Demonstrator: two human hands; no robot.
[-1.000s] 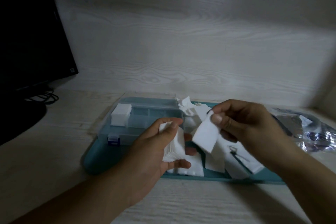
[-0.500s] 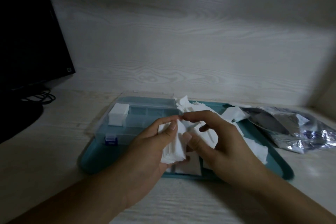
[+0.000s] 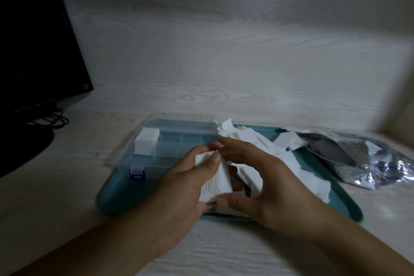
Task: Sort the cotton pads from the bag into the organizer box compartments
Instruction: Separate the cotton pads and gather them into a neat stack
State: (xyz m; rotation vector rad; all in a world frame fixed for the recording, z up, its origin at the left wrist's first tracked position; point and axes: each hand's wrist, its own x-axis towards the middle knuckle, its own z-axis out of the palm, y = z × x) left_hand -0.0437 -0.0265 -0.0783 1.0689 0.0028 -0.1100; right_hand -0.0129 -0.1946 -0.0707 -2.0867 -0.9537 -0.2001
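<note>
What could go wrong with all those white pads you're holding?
The stack of pads sits loosely between the left hand and right hand, so it might fan out or drop. The loose pads heaped on the tray could get knocked off its edge. Only one compartment of the organizer box looks filled, so a crooked stack may not fit neatly.
</note>
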